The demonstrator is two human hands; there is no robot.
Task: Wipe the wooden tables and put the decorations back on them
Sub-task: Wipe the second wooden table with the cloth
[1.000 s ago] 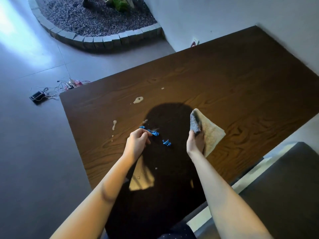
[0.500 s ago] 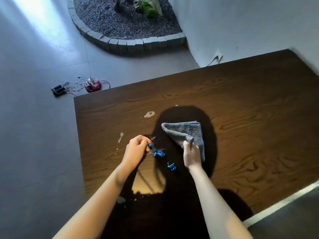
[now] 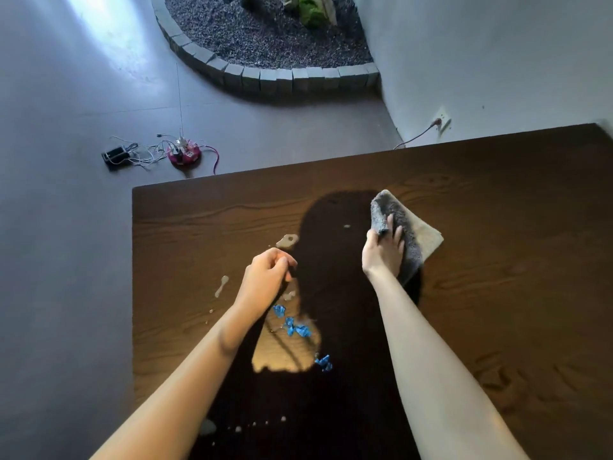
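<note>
The dark wooden table (image 3: 497,260) fills the lower right of the head view. My right hand (image 3: 383,252) grips a folded grey and beige cloth (image 3: 409,234) that lies against the tabletop near the far middle. My left hand (image 3: 268,277) hovers over the table with fingers curled toward the thumb; anything pinched there is hidden. Three small blue scraps (image 3: 297,328) lie on the wood just below that hand. Pale liquid blots (image 3: 288,241) and a streak (image 3: 221,286) mark the surface beside my left hand.
On the floor to the left lie a pink power strip (image 3: 184,154) with tangled cables and a black adapter (image 3: 114,156). A gravel bed with a stone border (image 3: 265,79) lies beyond. A wall with a socket (image 3: 442,122) stands at the far right.
My left hand has lifted away from the blue scraps, which now lie below it. My right hand has carried the cloth farther out across the table and to the right.
</note>
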